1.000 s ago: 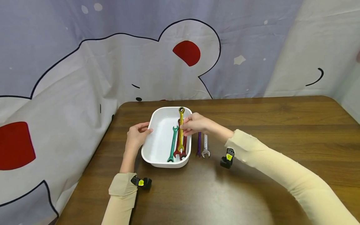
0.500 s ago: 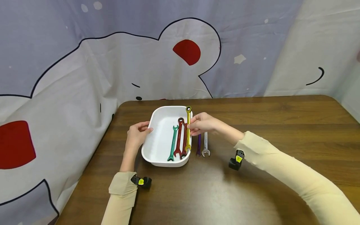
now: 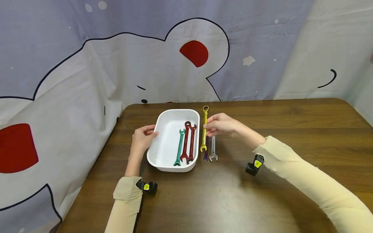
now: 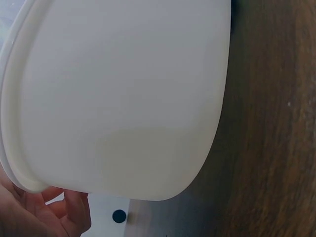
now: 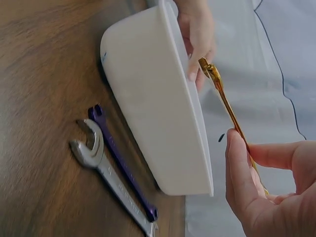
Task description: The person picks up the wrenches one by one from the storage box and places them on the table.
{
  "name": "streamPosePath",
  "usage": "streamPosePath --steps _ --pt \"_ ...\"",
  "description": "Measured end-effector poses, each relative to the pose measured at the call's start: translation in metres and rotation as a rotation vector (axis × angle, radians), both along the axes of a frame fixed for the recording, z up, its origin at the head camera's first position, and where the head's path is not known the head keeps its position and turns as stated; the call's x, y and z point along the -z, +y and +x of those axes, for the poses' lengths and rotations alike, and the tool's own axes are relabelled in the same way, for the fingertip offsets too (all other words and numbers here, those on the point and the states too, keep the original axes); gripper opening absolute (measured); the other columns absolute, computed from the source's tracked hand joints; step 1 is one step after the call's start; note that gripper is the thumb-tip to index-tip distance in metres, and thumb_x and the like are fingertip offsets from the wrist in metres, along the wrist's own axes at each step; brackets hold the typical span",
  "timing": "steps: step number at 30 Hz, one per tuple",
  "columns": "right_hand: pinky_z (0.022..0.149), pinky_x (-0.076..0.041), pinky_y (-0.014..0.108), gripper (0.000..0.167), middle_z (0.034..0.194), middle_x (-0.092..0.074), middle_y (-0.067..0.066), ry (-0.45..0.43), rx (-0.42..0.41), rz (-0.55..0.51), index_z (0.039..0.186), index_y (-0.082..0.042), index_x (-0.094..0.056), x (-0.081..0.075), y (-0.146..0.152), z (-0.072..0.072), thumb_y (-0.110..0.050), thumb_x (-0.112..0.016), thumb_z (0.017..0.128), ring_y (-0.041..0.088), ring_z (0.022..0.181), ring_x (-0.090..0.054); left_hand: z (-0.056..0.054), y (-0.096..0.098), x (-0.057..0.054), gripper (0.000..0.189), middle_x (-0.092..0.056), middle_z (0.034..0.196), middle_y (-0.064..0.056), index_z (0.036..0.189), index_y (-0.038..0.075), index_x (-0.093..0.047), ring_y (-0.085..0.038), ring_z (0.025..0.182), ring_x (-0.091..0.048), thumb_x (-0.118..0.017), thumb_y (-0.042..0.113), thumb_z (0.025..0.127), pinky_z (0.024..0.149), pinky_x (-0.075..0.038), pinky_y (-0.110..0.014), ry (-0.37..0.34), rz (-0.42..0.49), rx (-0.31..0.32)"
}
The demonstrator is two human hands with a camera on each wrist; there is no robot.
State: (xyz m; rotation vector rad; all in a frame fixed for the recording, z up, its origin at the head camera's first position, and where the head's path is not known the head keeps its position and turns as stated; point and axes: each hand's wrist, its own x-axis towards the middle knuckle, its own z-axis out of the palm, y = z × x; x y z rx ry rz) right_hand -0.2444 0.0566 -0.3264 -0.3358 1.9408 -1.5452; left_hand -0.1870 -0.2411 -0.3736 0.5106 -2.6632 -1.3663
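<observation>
My right hand pinches a yellow wrench between thumb and fingers, held up just right of the white basin. In the right wrist view the yellow wrench is well above the table. My left hand grips the basin's left rim, thumb on top and fingers underneath. A green wrench and two red wrenches, one left and one right, lie side by side inside the basin. On the table to its right lie a purple wrench and a silver wrench.
The brown wooden table reaches back to a patterned curtain. Its left edge runs along the left forearm. Small black cameras sit on both wrists.
My right hand has carried the yellow wrench from over the red wrenches rightward, out past the basin's right rim. The left hand keeps its grip on the rim.
</observation>
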Motion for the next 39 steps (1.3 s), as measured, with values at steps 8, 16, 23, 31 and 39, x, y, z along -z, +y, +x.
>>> streamPosePath --steps 8,16,23,31,39 --pt "0.072 -0.057 0.025 0.020 0.080 -0.062 0.001 0.009 -0.004 0.009 0.109 0.009 -0.045 0.004 0.012 -0.003 -0.003 -0.052 0.095 0.009 0.068 -0.065 0.000 -0.001 -0.001 0.036 -0.068 0.115 -0.016 0.125 0.009 -0.063 -0.028 0.108 -0.062 -0.067 0.020 0.091 0.090 -0.052 -0.041 -0.014 0.001 -0.004" --pt "0.074 -0.057 0.026 0.019 0.078 -0.061 0.001 -0.006 -0.011 0.040 0.108 0.008 -0.046 0.016 0.028 -0.003 -0.004 -0.051 0.096 0.009 0.069 -0.066 -0.001 -0.001 0.000 0.037 -0.068 0.116 -0.016 0.126 0.009 -0.063 -0.028 0.107 -0.063 -0.067 0.020 0.091 0.089 -0.052 -0.040 -0.024 0.016 -0.003" --pt "0.074 -0.057 0.025 0.025 0.081 -0.062 0.003 -0.046 -0.037 -0.012 0.104 0.007 -0.048 0.029 0.043 -0.002 -0.010 -0.060 0.092 0.009 0.072 -0.067 -0.001 -0.001 0.000 0.037 -0.068 0.115 -0.016 0.125 0.009 -0.064 -0.028 0.106 -0.063 -0.067 0.020 0.091 0.088 -0.052 -0.039 -0.021 0.020 -0.001" --pt "0.071 -0.057 0.022 0.024 0.082 -0.062 0.001 -0.071 0.006 0.072 0.110 0.008 -0.045 0.038 0.045 -0.001 -0.006 -0.055 0.094 0.008 0.069 -0.067 -0.001 -0.001 0.001 0.037 -0.068 0.116 -0.016 0.126 0.009 -0.063 -0.028 0.107 -0.063 -0.067 0.020 0.090 0.089 -0.052 -0.040 -0.028 0.024 -0.001" --pt "0.068 -0.056 0.021 0.035 0.079 -0.065 0.001 -0.082 0.011 0.134 0.122 0.014 -0.042 0.051 0.047 -0.004 -0.006 -0.054 0.096 0.007 0.068 -0.067 -0.001 -0.001 -0.001 0.037 -0.067 0.116 -0.016 0.126 0.009 -0.063 -0.028 0.107 -0.062 -0.067 0.020 0.090 0.089 -0.052 -0.039 -0.025 0.023 -0.001"
